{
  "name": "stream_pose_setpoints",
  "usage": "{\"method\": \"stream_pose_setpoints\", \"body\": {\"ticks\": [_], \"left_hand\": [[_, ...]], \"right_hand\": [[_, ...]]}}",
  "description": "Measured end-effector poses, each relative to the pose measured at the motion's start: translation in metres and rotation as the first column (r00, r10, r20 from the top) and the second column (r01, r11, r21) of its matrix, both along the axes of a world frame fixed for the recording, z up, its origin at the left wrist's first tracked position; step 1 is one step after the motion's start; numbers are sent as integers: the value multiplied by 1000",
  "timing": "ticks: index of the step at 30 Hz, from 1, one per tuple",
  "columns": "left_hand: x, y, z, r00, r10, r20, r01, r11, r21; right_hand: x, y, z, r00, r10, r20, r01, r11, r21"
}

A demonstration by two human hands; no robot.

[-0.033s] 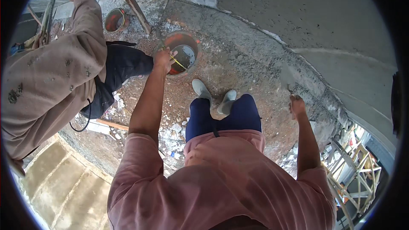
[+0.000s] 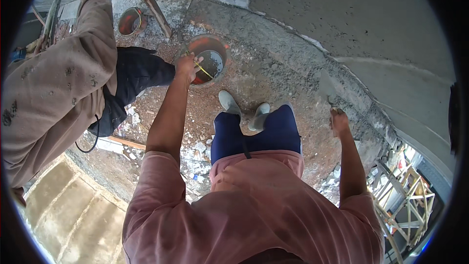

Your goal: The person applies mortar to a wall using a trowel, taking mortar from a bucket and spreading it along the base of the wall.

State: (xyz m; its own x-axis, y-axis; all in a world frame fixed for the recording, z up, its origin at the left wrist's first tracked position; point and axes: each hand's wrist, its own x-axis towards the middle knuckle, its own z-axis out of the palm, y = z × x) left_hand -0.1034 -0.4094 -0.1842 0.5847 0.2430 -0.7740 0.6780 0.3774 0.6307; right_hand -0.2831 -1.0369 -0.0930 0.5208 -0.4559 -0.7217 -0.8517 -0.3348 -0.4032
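My left hand (image 2: pixel 186 67) is closed on the yellow handle of a bucket (image 2: pixel 220 49). The bucket is reddish inside, stands on the ground ahead of my left boot, and holds grey, wet-looking material. Out to the right, my right hand (image 2: pixel 338 121) is wrapped around the handle of a trowel (image 2: pixel 328 86). Its grey blade points away from me, low by the foot of the wall, and blends with the mortar-coloured ground. Whether the blade touches the ground I cannot tell.
A co-worker in a stained brown hoodie (image 2: pixel 53 88) stands close on my left. Beyond are a second bucket (image 2: pixel 129 22) and a slanted wooden post (image 2: pixel 151 5). A plastered wall (image 2: pixel 351 14) curves along the front and right. Rubble (image 2: pixel 198 154) and wooden framing (image 2: pixel 408 205) lie nearby.
The co-worker has shifted slightly left, with the raised arm a little higher. My hands keep nearly the same places and grips.
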Motion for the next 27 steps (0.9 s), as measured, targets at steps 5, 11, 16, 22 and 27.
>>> {"method": "stream_pose_setpoints", "body": {"ticks": [5, 11, 16, 22, 27], "left_hand": [[47, -23, -93, 996, 84, 34, -81, 994, -77], [23, -23, -254, 952, 306, -1, -305, 949, -78], [-44, -7, -368, 950, 257, 176, -259, 966, -11], [-34, 31, -334, 914, 351, 203, -364, 931, 33], [-31, 44, -354, 923, 319, 213, -338, 939, 60]], "right_hand": [[61, 12, -93, 899, 418, 134, -418, 908, -27], [182, 74, -324, 852, 514, -96, -504, 856, 113], [265, 128, -496, 764, 634, -121, -622, 773, 124], [350, 174, -594, 596, 800, -67, -802, 597, -18], [371, 177, -623, 600, 799, 26, -800, 601, 1]]}}
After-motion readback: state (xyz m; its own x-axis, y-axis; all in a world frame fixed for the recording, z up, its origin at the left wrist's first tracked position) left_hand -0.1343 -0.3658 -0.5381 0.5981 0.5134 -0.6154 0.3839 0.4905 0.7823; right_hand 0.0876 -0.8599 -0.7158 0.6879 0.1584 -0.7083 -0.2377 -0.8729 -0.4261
